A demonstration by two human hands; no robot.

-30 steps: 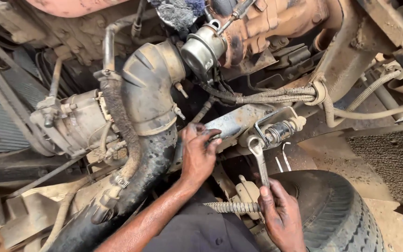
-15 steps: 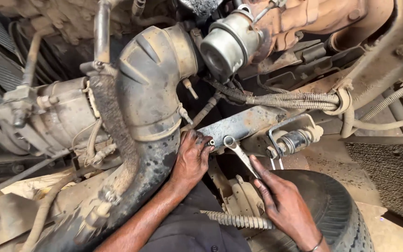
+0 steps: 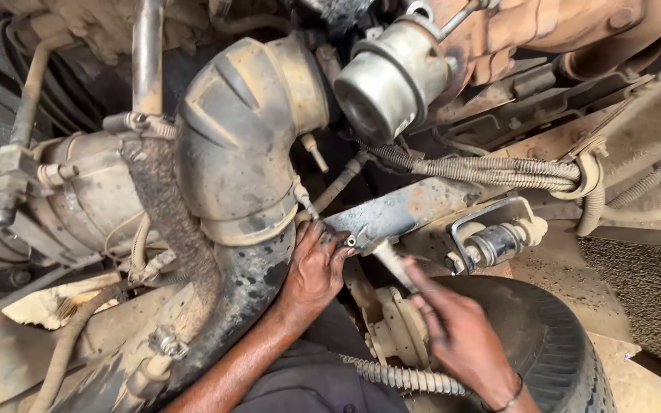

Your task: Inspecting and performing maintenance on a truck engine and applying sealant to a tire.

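My left hand [image 3: 314,269] is closed on a small bolt or nut [image 3: 350,242] at the lower edge of a grey metal bracket [image 3: 411,206], beside the big dusty rubber intake hose [image 3: 242,153]. My right hand [image 3: 464,336] grips the handle of a metal wrench [image 3: 392,260], blurred by motion. The wrench head lies close to the bolt by my left fingers. Both hands are greasy.
A metal cylinder [image 3: 392,80] with rusty engine parts sits above. Corrugated cable conduits [image 3: 491,170] run right. A clamp mount [image 3: 495,237] is right of the bracket. A tyre [image 3: 545,336] lies under my right hand. A compressor-like unit [image 3: 78,191] is left.
My right hand has swung the wrench leftward and its head now lies by the bolt at my left fingers. The view has shifted closer and to the right.
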